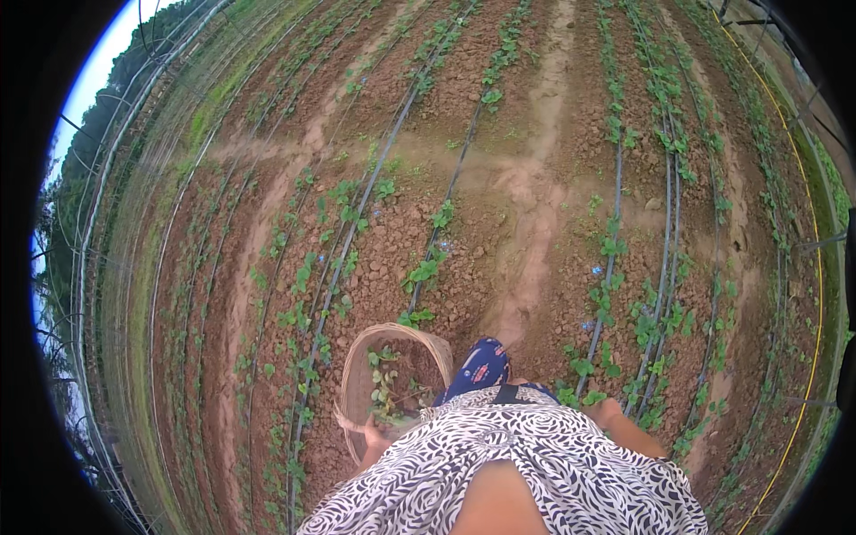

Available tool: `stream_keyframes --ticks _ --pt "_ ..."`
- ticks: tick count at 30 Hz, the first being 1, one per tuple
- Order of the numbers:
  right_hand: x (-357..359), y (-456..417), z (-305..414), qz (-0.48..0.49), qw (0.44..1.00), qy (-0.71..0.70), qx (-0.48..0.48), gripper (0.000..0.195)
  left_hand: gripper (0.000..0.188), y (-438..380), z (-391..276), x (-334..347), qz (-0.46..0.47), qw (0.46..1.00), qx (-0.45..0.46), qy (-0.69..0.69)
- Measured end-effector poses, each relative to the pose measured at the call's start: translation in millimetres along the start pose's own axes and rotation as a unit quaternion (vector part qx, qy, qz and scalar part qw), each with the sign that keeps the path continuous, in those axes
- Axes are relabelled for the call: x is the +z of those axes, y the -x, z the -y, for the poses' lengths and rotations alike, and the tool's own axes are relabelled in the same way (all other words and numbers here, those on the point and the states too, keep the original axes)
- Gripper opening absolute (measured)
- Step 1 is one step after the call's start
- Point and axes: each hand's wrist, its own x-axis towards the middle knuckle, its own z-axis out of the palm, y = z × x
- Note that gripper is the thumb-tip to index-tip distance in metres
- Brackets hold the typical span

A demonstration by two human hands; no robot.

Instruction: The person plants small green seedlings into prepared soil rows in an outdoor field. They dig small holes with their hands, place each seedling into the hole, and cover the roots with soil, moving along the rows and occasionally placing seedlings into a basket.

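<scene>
At my left front is a wide woven basket (396, 329), with several leafy seedlings (384, 388) and brown matter that looks like soil inside. My left hand (376, 433) holds the basket by its near left rim. On my other side, my right hand (607, 410) is low over the planted row, close to green leaves (583, 368). Its fingers are partly hidden by my patterned shirt (535, 428), and whether they hold anything cannot be seen.
Black drip irrigation hoses (319, 328) run along rows of young plants (424, 271) in clumpy brown soil. A bare dirt path (535, 227) leads ahead between the rows. At right lies a yellow line (814, 267); metal hoops (83, 267) curve along the left edge.
</scene>
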Motion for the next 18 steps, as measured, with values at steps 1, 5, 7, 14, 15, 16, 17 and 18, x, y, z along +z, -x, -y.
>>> stream_keyframes --ticks 1,5,7,14,15,16,17,18 --pt "-25 6 17 0.004 0.999 -0.035 0.021 0.038 0.026 -10 -10 -1 0.031 0.999 0.043 0.005" --pt "-75 -103 -12 -0.137 0.987 -0.039 -0.080 0.040 0.027 25 -18 119 0.038 0.998 0.044 0.039" --pt "-133 -127 11 -0.170 0.978 -0.095 -0.079 0.037 0.028 50 -31 168 0.028 0.996 0.087 0.019" --pt "-325 -205 62 -0.181 0.949 -0.212 -0.150 0.033 0.034 -14 -87 310 0.095 0.993 0.055 0.038" --pt "-347 -227 26 -0.200 0.968 -0.100 -0.112 0.034 0.034 -16 -97 344 0.100 0.994 0.046 0.021" --pt "-371 -236 8 -0.192 0.978 -0.007 -0.082 0.035 0.035 -23 -110 359 0.052 0.998 0.032 0.028" --pt "-394 -236 -21 -0.156 0.982 0.099 -0.043 0.036 0.035 -24 -121 372 0.047 0.998 0.030 0.031" --pt "-417 -232 -53 -0.103 0.971 0.215 -0.009 0.036 0.035 -27 -131 380 0.040 0.998 0.027 0.035"
